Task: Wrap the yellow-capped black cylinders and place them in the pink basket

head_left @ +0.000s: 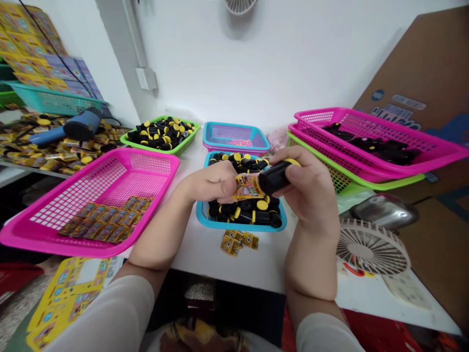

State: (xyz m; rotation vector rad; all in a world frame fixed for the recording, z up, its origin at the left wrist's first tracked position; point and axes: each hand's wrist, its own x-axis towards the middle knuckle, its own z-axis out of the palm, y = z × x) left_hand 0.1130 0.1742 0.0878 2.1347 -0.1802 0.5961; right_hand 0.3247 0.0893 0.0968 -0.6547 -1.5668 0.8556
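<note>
My right hand is wrapped round a black cylinder with a yellow end, tilted over the blue basket. Pinched in my left hand is a yellow printed plastic sleeve, whose right end meets the cylinder's black end. How far the sleeve covers the cylinder I cannot tell. Below both hands, the basket holds many more black cylinders with yellow caps. Several flat yellow printed sleeves lie on the white table in front of it.
At left, a pink basket holds rows of wrapped pieces. Behind it are a green basket of capped cylinders and a blue heat-gun-like tool. Stacked pink baskets, a fan and a cardboard box stand right.
</note>
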